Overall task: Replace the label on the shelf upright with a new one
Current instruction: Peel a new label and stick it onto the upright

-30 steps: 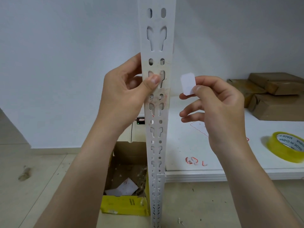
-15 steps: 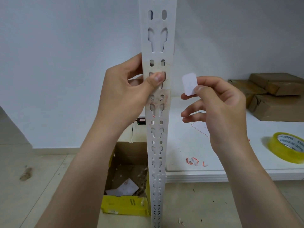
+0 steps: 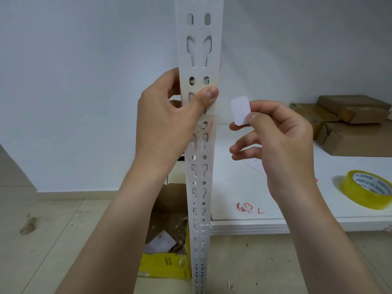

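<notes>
Shelf upright (image 3: 198, 60), a white metal post with rows of slots and holes, is standing vertically in the middle of the view, running from the top edge down to the floor. The left hand (image 3: 167, 124) is grasping it at about middle height: the thumb is pressing flat on the front face and the other fingers are curling around behind the post. Just under the thumb, a patch of reddish residue (image 3: 204, 128) is showing on the front face.

The right hand (image 3: 282, 141) is pinching a small white label (image 3: 239, 110) with rounded corners between thumb and index finger, while the other fingers are lying loosely bent below it. The label is being held upright in the air, just beside the right edge of the post at nearly the same height as the left thumb, and it is not touching the post.

Behind the right hand, a white shelf board (image 3: 297, 209) is carrying a roll of yellowish tape (image 3: 367, 189), some brown packages (image 3: 350, 124) and small red marks (image 3: 245, 207). On the floor left of the post, an open yellow box (image 3: 163, 266) is holding a scrap of paper (image 3: 161, 244).
</notes>
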Tool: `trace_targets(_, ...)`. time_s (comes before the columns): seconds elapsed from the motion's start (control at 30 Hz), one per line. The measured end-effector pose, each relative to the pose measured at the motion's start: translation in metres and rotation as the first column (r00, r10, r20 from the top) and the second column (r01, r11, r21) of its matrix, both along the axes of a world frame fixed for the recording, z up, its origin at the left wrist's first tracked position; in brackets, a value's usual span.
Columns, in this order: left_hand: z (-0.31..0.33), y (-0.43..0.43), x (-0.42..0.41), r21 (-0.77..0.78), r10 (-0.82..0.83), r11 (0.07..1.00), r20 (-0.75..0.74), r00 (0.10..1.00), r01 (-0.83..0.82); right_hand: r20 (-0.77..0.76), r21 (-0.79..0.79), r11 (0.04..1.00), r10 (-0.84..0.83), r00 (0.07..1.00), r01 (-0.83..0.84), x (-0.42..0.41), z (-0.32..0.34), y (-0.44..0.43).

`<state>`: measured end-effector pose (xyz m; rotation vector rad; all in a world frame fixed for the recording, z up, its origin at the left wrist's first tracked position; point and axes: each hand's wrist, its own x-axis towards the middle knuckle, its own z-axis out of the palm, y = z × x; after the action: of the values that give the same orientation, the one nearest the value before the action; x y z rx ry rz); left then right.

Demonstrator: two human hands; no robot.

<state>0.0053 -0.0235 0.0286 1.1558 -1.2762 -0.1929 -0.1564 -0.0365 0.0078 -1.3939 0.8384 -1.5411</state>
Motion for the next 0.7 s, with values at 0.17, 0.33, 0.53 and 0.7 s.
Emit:
trace_targets(0.17, -0.010, 0.006, -0.003, -0.105, -0.029, 0.994, 0.065, 0.997, 0.035, -0.011, -0.004, 1.000, -0.016, 1.000, 0.016, -0.002, -0.001, 0.000)
trace_targets(0.33, -0.032, 0.010, -0.019, -0.332, 0.189, 0.930, 0.054, 0.981, -0.160, 0.001, -0.007, 1.000, -0.016, 1.000, 0.016, -0.003, 0.000, 0.001)
trace_targets(0.53, -0.041, 0.003, -0.007, -0.410, 0.339, 0.881, 0.198, 0.920, -0.236, -0.003, -0.011, 1.000, -0.016, 1.000, 0.016, -0.005, 0.001, 0.001)
trace_targets(0.7, -0.041, 0.003, -0.006, -0.409, 0.380, 0.871, 0.213, 0.900, -0.272, 0.008, -0.011, 1.000, -0.006, 1.000, 0.006, -0.005, 0.001, 0.002)
